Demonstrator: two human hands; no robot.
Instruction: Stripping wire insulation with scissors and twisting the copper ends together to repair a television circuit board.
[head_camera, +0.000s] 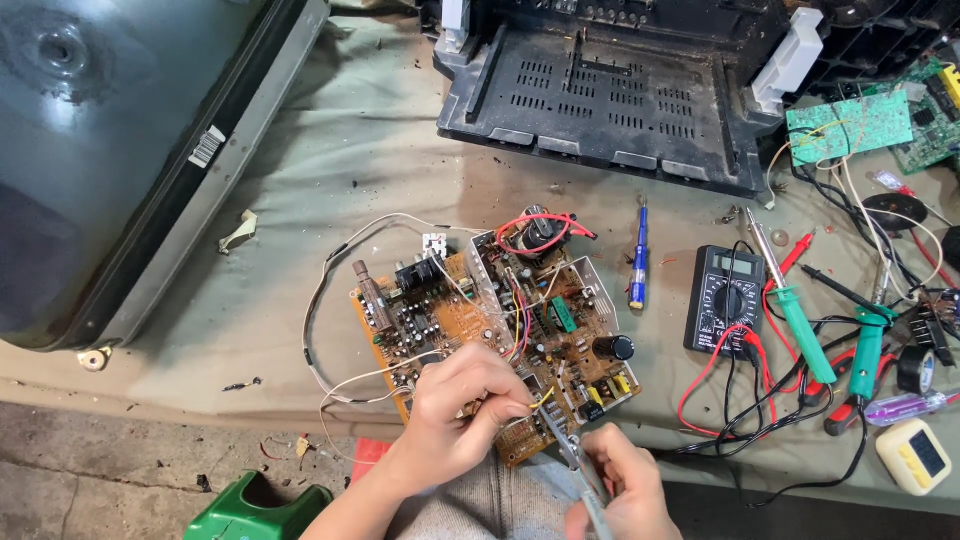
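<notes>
- Head view: the left hand rests on the near edge of the orange circuit board, its grip pinched on a yellow wire at the board's front corner
- The right hand has its grip closed round the handles of a metal tool, seemingly small pliers, whose tip meets the board just beside the left fingertips
- The board lies flat on the green-covered tabletop, near its front edge, partly over the person's lap
- Risk, as I judge it: the tool tip works very close to the left fingertips, so a slip could nick a finger or tear the thin yellow wire
- Risk: the board overhangs the edge, so downward pressure could tip it or strain the loose white wires trailing to its left
- Risk: the tangle of red and black leads to the right could snag a sleeve or drag a tool off
- Count: one circuit board in hand, two more green boards at far right
- One multimeter, two green-handled soldering irons, one blue screwdriver
- One black plastic chassis, one picture tube, one small yellow timer-like device
</notes>
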